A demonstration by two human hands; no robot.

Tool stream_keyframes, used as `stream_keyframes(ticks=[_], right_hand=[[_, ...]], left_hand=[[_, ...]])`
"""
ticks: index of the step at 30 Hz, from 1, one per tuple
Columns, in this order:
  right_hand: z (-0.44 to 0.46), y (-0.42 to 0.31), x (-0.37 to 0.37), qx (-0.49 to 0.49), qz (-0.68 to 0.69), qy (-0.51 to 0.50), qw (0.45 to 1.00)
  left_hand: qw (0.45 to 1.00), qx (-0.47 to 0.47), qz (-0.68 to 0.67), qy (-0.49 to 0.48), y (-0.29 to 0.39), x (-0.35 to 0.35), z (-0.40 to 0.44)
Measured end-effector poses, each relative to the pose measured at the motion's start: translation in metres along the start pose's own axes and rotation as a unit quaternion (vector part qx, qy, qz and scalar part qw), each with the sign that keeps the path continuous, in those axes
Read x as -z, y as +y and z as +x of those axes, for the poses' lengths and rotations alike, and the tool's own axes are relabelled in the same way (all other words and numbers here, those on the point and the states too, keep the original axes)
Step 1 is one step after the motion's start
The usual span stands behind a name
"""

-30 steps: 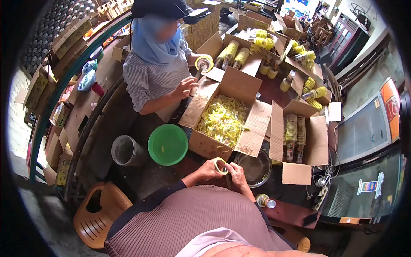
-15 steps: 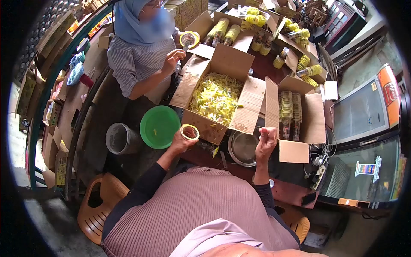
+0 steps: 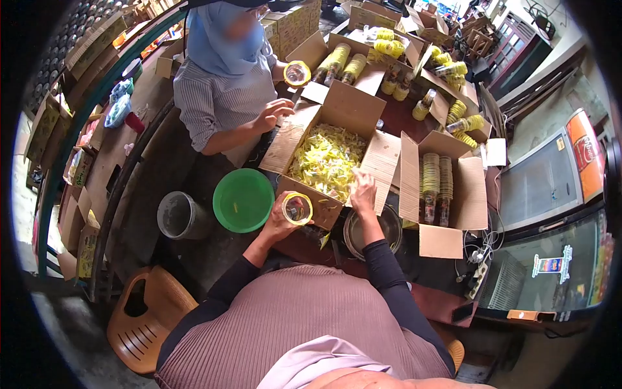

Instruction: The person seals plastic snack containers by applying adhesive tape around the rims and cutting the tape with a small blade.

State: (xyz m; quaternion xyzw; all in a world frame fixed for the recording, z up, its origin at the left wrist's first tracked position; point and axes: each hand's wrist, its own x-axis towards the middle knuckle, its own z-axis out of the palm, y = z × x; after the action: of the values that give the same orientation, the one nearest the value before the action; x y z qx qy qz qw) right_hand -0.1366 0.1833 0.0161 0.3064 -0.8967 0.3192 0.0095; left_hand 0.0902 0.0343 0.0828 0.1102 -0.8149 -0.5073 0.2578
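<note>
beside the green basin (image 3: pixel 243 201), the left hand (image 3: pixel 278 222) grasps the yellow-rimmed clear cup (image 3: pixel 297 209) near the carton (image 3: pixel 323 209) of yellow strips (image 3: pixel 326 157). the right hand (image 3: pixel 364 192), right of the steel bowl (image 3: pixel 389 235) half a second ago, is now at the carton's near right corner, fingers bent; i cannot tell whether they hold anything.

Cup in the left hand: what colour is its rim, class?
The cup's rim is yellow; it shows best in the head view.
</note>
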Motion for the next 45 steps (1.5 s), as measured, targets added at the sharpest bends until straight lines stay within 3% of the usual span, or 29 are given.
stream_keyframes(ticks=[2, 4, 6, 8, 10, 14, 16, 20, 22, 24, 29, 38, 45], right_hand=[[0.006, 0.007, -0.006, -0.041, -0.035, -0.005, 0.999], [0.009, 0.015, -0.015, -0.139, -0.125, 0.04, 0.982], [0.01, 0.023, -0.025, -0.127, -0.162, 0.033, 0.978], [0.011, 0.011, -0.017, -0.071, -0.055, -0.037, 0.995], [0.007, 0.004, -0.019, -0.056, -0.061, -0.04, 0.996], [-0.018, -0.015, -0.013, 0.004, 0.016, 0.035, 0.999], [-0.034, -0.015, -0.015, -0.011, 0.13, 0.003, 0.991], [-0.081, -0.027, -0.005, -0.01, 0.167, -0.071, 0.983], [-0.105, -0.023, -0.011, 0.027, 0.126, -0.106, 0.986], [-0.127, -0.02, -0.017, -0.028, 0.088, -0.183, 0.979], [-0.154, -0.005, -0.022, -0.086, -0.004, -0.244, 0.966], [-0.188, 0.018, -0.03, 0.007, -0.108, -0.222, 0.969], [-0.224, 0.043, -0.058, -0.036, -0.141, -0.217, 0.965]], left_hand=[[0.997, 0.052, -0.057, -0.001, -0.002, 0.004, -0.007], [0.999, 0.029, 0.017, 0.007, -0.007, 0.008, -0.014], [0.999, 0.03, 0.032, 0.014, -0.006, 0.011, -0.019], [0.998, 0.033, 0.049, 0.017, -0.009, 0.015, -0.023], [0.997, 0.065, 0.028, 0.028, -0.014, 0.017, -0.027], [0.993, 0.112, 0.027, 0.027, -0.018, 0.02, -0.036], [0.991, 0.127, 0.013, 0.03, -0.022, 0.019, -0.041], [0.989, 0.142, -0.002, 0.035, -0.041, 0.013, -0.052], [0.988, 0.153, -0.003, 0.029, -0.043, 0.012, -0.055], [0.981, 0.192, -0.033, 0.017, -0.044, 0.014, -0.058], [0.978, 0.205, -0.032, 0.007, -0.045, 0.019, -0.063], [0.973, 0.225, -0.052, -0.009, -0.051, 0.021, -0.079], [0.969, 0.234, -0.071, -0.038, -0.042, 0.01, -0.08]])
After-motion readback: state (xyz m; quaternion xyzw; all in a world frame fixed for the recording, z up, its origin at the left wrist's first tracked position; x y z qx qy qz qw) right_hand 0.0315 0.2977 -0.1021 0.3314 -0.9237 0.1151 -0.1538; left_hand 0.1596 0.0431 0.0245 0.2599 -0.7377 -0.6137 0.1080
